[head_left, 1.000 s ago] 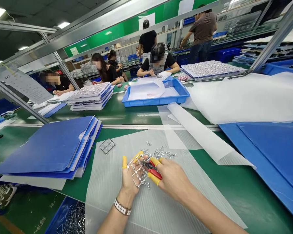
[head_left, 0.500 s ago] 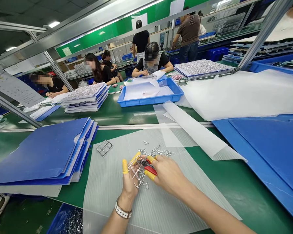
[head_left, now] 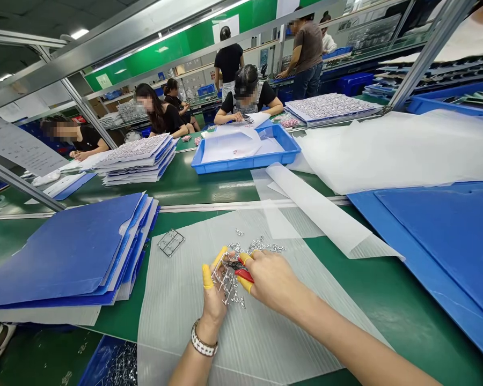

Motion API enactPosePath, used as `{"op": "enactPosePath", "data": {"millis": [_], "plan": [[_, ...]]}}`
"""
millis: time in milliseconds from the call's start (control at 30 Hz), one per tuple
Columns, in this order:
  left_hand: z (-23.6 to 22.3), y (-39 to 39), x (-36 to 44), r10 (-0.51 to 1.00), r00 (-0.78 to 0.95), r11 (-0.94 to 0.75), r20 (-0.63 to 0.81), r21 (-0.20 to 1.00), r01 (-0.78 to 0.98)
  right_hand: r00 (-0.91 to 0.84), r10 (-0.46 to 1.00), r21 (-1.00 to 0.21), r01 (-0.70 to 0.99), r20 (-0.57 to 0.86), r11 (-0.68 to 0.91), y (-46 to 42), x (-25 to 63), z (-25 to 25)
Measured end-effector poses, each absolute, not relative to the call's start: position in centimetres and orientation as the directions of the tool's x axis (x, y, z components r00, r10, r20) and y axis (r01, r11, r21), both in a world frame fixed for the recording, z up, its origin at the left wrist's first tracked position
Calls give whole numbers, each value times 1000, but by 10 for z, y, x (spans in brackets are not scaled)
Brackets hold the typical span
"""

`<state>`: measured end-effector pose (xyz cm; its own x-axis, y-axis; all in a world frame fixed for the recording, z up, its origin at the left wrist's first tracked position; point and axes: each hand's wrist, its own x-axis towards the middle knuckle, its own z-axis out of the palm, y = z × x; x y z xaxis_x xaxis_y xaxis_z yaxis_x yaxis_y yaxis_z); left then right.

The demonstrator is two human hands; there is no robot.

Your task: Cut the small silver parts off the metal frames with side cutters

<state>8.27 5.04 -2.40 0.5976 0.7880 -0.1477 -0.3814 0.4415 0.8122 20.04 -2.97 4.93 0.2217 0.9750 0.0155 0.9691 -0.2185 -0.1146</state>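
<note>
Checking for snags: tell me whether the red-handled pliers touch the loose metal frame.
Apart: the head view shows ribbed plastic sheet between the red-handled pliers and the loose metal frame.

Green tabletop [head_left: 386, 305]: blue folder stack [head_left: 64, 252] at 9 o'clock, blue corrugated sheets [head_left: 446, 241] at 3, translucent film [head_left: 386, 150] at 2, just past them. Blue tray [head_left: 245, 167] at 12, lined with white sheets. Stacked parts sheets [head_left: 132, 158] at 11. Blue bin [head_left: 94, 362] of metal pieces at 7, below the tabletop edge. Seated co-worker [head_left: 245, 99] past the tray, more people beyond.
</note>
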Motion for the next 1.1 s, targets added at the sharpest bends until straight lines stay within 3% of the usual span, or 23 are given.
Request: {"op": "enactPosePath", "data": {"millis": [267, 433, 867, 1100], "plan": [[-13, 54, 85, 788, 605, 465, -117, 756, -460, 239, 969, -69, 970, 68, -234, -30, 197, 52], [-14, 57, 87, 804, 576, 473, -147, 745, -470, 205, 977, -133, 971, 53, -196, -32, 189, 56], [-22, 56, 88, 810, 565, 446, -157, 791, -419, 178, 981, -156, 974, 70, -166, -29, 183, 54], [-26, 57, 87, 815, 562, 414, -144, 823, -390, 165, 984, -104, 982, 70, -158, -25, 179, 54]]}}
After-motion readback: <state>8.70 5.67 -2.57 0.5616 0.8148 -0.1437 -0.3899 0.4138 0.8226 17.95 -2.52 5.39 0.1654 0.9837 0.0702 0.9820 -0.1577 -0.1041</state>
